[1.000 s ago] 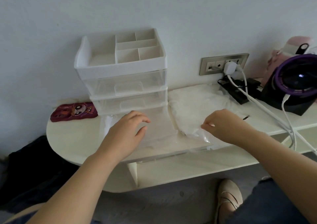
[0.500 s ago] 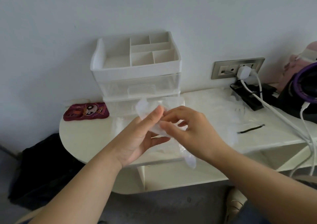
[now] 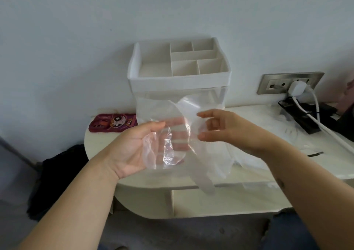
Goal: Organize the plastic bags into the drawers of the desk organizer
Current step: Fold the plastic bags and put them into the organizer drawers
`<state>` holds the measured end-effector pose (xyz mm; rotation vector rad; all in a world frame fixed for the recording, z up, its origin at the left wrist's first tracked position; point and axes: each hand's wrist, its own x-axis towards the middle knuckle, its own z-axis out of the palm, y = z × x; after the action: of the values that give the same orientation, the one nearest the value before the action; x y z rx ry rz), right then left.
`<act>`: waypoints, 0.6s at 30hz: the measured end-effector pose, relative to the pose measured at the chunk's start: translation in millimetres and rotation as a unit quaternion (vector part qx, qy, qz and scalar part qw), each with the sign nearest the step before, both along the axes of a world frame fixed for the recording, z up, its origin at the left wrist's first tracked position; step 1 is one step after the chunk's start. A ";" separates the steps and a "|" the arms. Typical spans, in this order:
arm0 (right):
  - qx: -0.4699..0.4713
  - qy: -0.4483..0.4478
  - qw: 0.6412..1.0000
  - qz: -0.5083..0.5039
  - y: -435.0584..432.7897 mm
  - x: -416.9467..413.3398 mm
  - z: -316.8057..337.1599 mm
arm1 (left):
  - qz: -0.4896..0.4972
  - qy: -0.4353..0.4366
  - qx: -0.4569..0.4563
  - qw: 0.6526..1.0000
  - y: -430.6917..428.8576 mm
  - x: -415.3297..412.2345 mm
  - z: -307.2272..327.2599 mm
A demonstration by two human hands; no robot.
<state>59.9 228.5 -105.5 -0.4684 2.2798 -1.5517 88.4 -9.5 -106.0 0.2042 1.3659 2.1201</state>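
The cream, round-ended desk carries 1 white desk organizer, 1 red cartoon phone case to its left, and loose plastic bags and a black power strip to its right.

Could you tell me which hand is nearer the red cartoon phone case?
Left. The left hand is just right of the red cartoon phone case; the right hand is farther right, beyond the plastic bag.
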 end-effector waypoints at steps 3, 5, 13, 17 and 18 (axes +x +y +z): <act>-0.074 0.002 0.997 0.004 4.5 -7.4 2.6 | 0.005 -0.003 -0.023 1.000 -9.4 -4.3 1.3; -0.042 0.043 0.997 -0.050 4.3 -11.9 1.4 | 0.049 -0.008 -0.067 0.996 -9.8 -7.1 -0.6; 0.300 0.262 0.902 -0.168 -30.5 -12.4 -25.2 | 0.171 0.260 -0.662 0.682 3.3 -14.0 -39.3; 0.302 0.325 0.877 -0.185 -35.3 -10.2 -23.2 | 0.190 0.274 -0.736 0.589 6.9 -16.6 -43.1; 0.296 0.371 0.859 -0.191 -36.3 -8.0 -20.8 | 0.194 0.277 -0.738 0.584 7.6 -18.0 -44.5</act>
<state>51.9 192.2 -126.3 -0.5096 3.4434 -0.7378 70.3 -1.9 -150.5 -0.1846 3.2416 0.4049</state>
